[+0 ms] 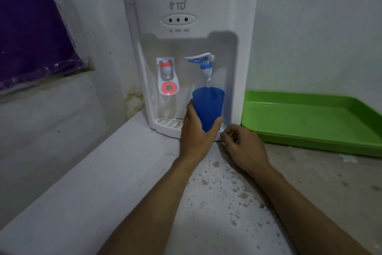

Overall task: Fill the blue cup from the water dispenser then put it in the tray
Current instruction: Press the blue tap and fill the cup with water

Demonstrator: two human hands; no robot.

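Observation:
The white water dispenser [192,27] stands on a counter against the wall. My left hand [196,130] grips the blue cup [208,108] upright under the blue tap [205,67], whose lever is tipped up. A thin stream of water falls from the spout into the cup. My right hand [244,147] rests on the counter just right of the cup, fingers curled with nothing in them. The green tray [310,118] lies to the right of the dispenser, with nothing in it.
A red hot-water tap [166,68] sits left of the blue one, above the white drip grate [167,123]. The speckled counter [227,203] ends in a ledge on the left. A purple plastic sheet [31,27] covers the wall opening at far left.

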